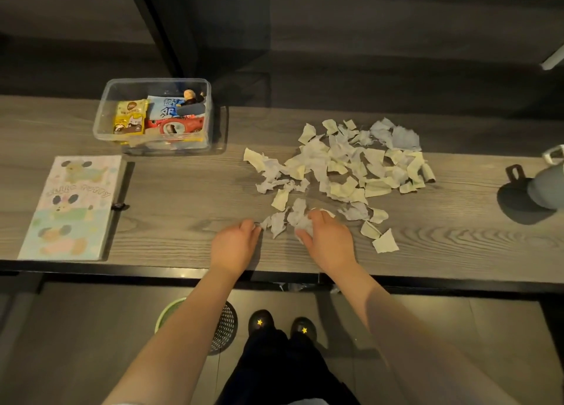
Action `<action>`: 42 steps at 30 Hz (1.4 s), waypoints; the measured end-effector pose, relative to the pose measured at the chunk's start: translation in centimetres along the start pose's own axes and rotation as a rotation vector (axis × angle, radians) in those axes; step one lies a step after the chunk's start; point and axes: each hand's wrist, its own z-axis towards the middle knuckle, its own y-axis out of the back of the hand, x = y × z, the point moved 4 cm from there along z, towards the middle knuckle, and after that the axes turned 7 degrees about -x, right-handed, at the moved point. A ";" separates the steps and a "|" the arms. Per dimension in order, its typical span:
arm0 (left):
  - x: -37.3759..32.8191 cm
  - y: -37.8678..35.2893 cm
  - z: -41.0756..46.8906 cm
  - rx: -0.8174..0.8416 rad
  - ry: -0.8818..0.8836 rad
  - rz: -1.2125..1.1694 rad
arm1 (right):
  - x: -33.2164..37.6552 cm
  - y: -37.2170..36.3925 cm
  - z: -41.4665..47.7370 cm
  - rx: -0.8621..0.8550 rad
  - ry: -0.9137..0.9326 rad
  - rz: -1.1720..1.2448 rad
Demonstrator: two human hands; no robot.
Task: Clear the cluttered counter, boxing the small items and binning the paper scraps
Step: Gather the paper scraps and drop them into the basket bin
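Under my right grip (328,241), I am clutching a crumpled wad (305,223) of paper, with my fingers curled down around it against the counter (183,197). Just beyond and to the right of that grip, the paper scraps (345,166) are lying in a loose heap of pale yellow and blue-grey pieces, and the nearest ones are touching the wad. My left grip (235,244) is resting knuckles-up just left of the right one, fingers curled under and fingertips meeting a small scrap (265,222) at the heap's edge. I cannot tell whether it is actually pinching that scrap. Farther off, beyond and left of my left grip, the clear box (102,120) is sitting with snack packets (131,116) and other small items inside. Left of that grip a pastel notebook (73,206) is lying flat. Below both grips, on the floor, a mesh bin (227,325) is standing beside my shoes (260,322). Far right of my right grip a grey bottle (546,188) is standing.
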 end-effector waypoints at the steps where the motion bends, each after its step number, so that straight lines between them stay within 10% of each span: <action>1: 0.0 0.1 0.1 0.022 0.043 -0.004 | 0.2 0.0 0.2 -0.014 0.022 -0.032; 7: 0.4 1.1 -0.3 -0.022 0.195 -0.103 | -0.2 0.2 0.2 -0.112 0.080 -0.098; 20: -0.5 -0.5 0.2 -0.280 -0.182 0.066 | -1.5 -1.4 0.0 -0.281 0.061 0.067; 29: 0.1 -1.3 -0.2 -0.410 -0.143 0.016 | -1.5 -1.1 -0.6 -0.361 0.091 0.162; 42: 1.0 0.7 -5.2 -0.531 0.028 -0.510 | 1.0 0.8 -5.6 -0.541 0.129 0.599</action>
